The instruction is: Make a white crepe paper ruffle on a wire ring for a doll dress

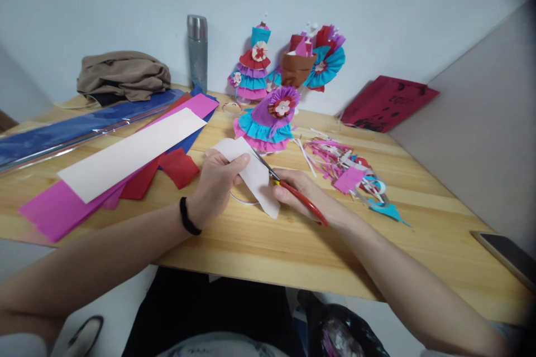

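Note:
Near the middle of the wooden table (234, 251), my left hand (215, 184) pinches a white paper piece (255, 173) between thumb and fingers. My right hand (299, 192) is closed around the red handles of a pair of scissors (301, 199). Their dark blades lie against the paper's upper right side, pointing up and left. One end of the paper hangs down between my hands. Below it, a thin white ring shows in part. Just behind my hands stands a small purple, blue and pink ruffled dress (268, 120) with a flower.
Long white (134, 153), pink, red and blue sheets overlap at the left. Colored scraps (352, 173) are piled at the right. Other paper dresses (253, 67), a flask (197, 53), brown cloth (123, 75), a magenta bag (387, 103) and a phone (506, 256) line the edges.

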{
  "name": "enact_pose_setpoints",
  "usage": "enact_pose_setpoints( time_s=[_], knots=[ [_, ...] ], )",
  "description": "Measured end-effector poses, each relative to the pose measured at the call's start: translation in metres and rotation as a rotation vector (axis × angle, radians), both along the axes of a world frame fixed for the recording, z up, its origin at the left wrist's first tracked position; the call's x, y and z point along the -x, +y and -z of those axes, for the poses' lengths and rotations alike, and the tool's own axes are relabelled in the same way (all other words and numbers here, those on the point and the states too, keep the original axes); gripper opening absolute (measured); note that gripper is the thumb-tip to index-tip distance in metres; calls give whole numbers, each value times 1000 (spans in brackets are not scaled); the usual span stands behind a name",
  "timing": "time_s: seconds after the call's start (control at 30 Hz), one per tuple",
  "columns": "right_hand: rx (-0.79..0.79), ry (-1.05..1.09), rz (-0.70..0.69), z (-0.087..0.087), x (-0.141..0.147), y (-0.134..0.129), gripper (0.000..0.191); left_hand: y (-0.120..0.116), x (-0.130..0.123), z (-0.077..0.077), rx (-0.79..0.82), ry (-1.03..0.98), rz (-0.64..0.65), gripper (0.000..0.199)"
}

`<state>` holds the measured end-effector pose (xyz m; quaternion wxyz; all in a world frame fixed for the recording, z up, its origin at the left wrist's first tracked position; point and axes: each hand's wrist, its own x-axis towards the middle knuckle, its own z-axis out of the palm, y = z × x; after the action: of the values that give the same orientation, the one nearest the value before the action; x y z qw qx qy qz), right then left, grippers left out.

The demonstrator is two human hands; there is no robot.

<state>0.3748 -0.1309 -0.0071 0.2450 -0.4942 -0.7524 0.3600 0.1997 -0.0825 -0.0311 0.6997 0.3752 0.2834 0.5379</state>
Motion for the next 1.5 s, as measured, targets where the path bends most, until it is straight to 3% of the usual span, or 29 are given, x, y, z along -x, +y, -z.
enact_pose_setpoints(
  time_s=[0.17,0.4,0.53,0.87,1.23,1.5],
  knots=[
    [37,58,37,6,-2,1,54,0,0,2,10,10,27,19],
    [-26,32,86,17,-6,4,55,5,5,-4,-25,-26,125,30],
    [-21,40,93,22,-8,2,54,8,6,-5,-14,-29,113,31],
    [71,246,-48,8,-3,-2,50,6,4,-9,14,-37,47,30],
    [65,213,-11,7,-2,-7,57,-1,-4,1,-25,24,104,19],
    [116,279,-25,3,-8,-10,54,1,1,-8,-46,-6,64,29]
  ],
)
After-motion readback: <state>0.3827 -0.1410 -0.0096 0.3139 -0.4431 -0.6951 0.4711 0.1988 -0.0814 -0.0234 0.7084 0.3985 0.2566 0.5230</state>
